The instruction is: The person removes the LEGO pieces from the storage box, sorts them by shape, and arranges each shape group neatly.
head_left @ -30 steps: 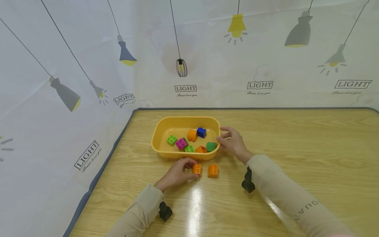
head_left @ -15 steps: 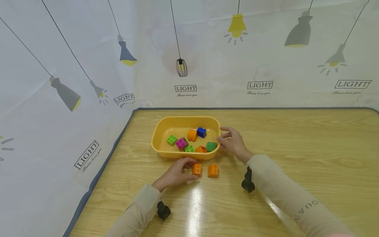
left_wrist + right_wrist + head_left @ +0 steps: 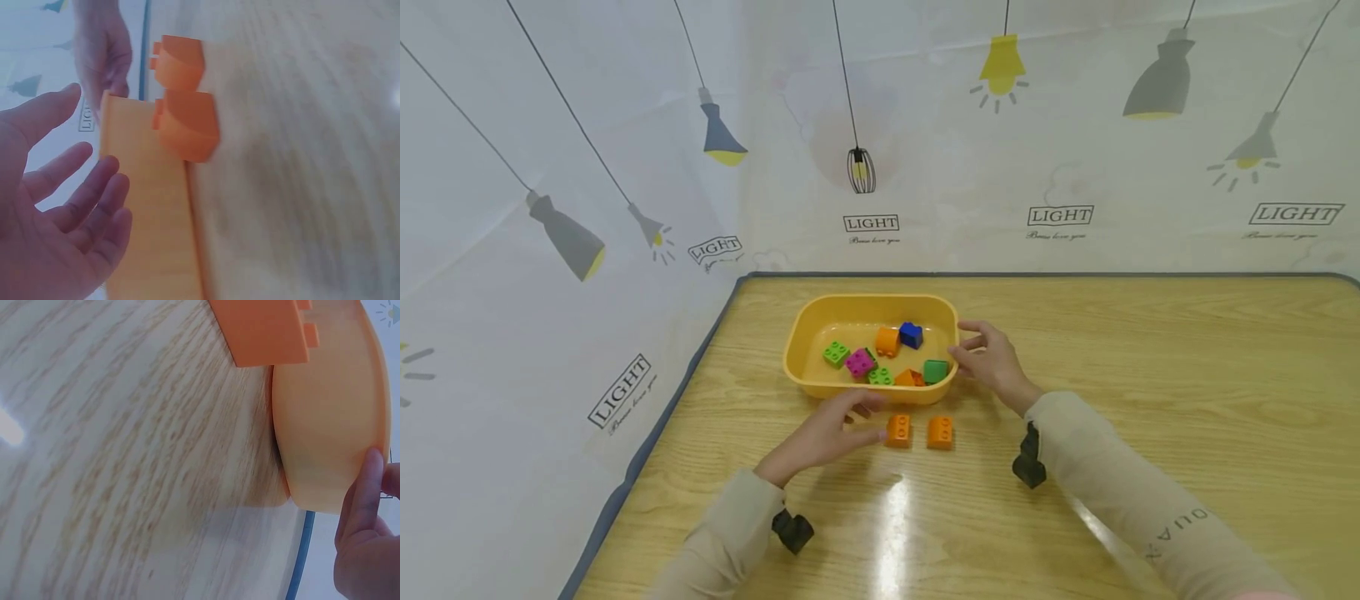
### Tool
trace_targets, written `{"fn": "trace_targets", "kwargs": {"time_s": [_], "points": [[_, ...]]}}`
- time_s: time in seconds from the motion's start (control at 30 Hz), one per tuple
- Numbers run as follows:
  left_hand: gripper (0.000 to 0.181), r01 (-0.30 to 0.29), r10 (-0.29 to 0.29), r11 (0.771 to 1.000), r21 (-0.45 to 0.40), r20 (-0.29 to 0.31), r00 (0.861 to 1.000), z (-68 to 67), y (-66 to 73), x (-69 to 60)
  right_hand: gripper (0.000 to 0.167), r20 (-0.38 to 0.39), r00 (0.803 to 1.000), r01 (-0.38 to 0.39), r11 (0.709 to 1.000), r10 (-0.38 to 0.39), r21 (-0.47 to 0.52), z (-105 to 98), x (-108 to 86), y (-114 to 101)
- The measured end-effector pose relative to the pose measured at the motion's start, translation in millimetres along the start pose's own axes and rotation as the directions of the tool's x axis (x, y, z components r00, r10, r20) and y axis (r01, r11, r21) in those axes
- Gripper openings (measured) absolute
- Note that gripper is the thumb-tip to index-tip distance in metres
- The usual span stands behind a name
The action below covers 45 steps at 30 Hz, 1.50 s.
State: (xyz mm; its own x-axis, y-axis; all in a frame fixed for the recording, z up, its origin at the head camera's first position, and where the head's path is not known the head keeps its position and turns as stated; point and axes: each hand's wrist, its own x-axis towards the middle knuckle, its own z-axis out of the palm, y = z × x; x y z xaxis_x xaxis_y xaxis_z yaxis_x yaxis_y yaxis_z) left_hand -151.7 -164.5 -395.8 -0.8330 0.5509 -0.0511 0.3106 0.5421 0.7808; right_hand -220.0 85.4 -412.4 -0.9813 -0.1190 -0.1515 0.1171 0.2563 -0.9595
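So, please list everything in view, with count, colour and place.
Rounded rectangular plastic container: one, yellow, on table
Curved studded plastic blocks: two, orange, on table before container
Small plastic blocks: at least seven (two light green, one magenta, one blue, one green, two or more orange), inside container
Wood-grained table: one, light brown, dark-blue edge, under container
Lamp-printed walls: two, whitish, behind and left of table
Small devices: two, black, at wrists
Long sleeves: two, beige, on both arms
Left hand: one, bare, beside left orange block
Right hand: one, bare, at container's right rim
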Motion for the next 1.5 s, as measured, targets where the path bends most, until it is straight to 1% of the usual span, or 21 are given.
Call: {"fn": "trace_targets", "kwargs": {"time_s": [0.13, 0.23, 0.43, 0.53, 0.63, 0.73, 0.83, 0.87, 1.0, 1.07, 1.1, 1.23, 1.37, 1.5], "points": [[0.040, -0.052, 0.052, 0.999, 0.007, -0.030, 0.998, -5.8, 13.4, 5.9, 0.049, -0.002, 1.000, 0.002, 1.000, -0.002, 0.003, -1, -0.2, 0], [0.036, -0.082, 0.085, 0.995, 0.049, -0.056, 0.995, -5.6, 20.8, 13.6, 0.049, -0.002, 1.000, 0.004, 1.000, -0.004, 0.006, -1, 0.0, 0], [0.032, -0.091, 0.095, 0.995, 0.047, -0.072, 0.993, -0.2, 33.9, 32.2, 0.049, -0.012, 1.000, 0.016, 1.000, -0.016, 0.003, 0, 1.3, 2], [0.030, -0.098, 0.104, 0.993, 0.072, -0.080, 0.991, 2.9, 38.9, 41.1, 0.049, -0.008, 0.999, 0.034, 0.999, -0.034, 0.016, 0, 0.6, 2], [0.029, -0.105, 0.113, 0.990, 0.097, -0.080, 0.990, 6.5, 41.0, 49.8, 0.049, -0.005, 0.999, 0.043, 0.999, -0.043, 0.031, 1, -0.6, 2], [0.029, -0.082, 0.091, 0.989, 0.124, -0.072, 0.993, 10.2, 40.2, 57.9, 0.049, -0.005, 0.999, 0.045, 0.998, -0.045, 0.036, 2, -1.0, 1], [0.029, -0.047, 0.060, 0.986, 0.162, -0.074, 0.995, 12.5, 36.8, 65.7, 0.049, -0.008, 0.999, 0.040, 0.999, -0.040, 0.036, 2, -1.0, 1], [0.029, -0.026, 0.040, 0.985, 0.169, -0.080, 0.996, 12.7, 35.8, 68.2, 0.049, -0.008, 0.999, 0.042, 0.999, -0.041, 0.034, 2, -0.9, 1], [0.031, 0.025, -0.007, 0.987, 0.161, -0.108, 0.994, 11.5, 31.2, 78.0, 0.048, -0.009, 0.999, 0.036, 0.999, -0.036, 0.022, 0, -0.3, 1], [0.033, 0.045, -0.029, 0.988, 0.147, -0.111, 0.993, 9.7, 28.1, 81.2, 0.048, -0.010, 0.999, 0.033, 0.999, -0.033, 0.018, 0, 0.1, 1], [0.033, 0.046, -0.030, 0.989, 0.144, -0.109, 0.994, 9.0, 25.7, 82.7, 0.048, -0.011, 1.000, 0.030, 0.999, -0.030, 0.017, 0, 0.3, 1], [0.033, 0.066, -0.056, 0.987, 0.149, -0.074, 0.996, 4.9, 15.4, 88.7, 0.048, -0.012, 1.000, 0.021, 1.000, -0.021, 0.014, 1, 1.1, 0], [0.034, 0.094, -0.093, 0.981, 0.169, -0.011, 0.996, 1.2, 8.5, 93.9, 0.048, -0.013, 1.000, 0.013, 1.000, -0.013, 0.012, 1, 1.7, 1], [0.040, 0.135, -0.144, 0.976, 0.170, 0.040, 0.989, -1.3, 5.3, 99.1, 0.048, -0.014, 1.000, 0.009, 1.000, -0.009, 0.013, 1, 1.9, 1]]}}
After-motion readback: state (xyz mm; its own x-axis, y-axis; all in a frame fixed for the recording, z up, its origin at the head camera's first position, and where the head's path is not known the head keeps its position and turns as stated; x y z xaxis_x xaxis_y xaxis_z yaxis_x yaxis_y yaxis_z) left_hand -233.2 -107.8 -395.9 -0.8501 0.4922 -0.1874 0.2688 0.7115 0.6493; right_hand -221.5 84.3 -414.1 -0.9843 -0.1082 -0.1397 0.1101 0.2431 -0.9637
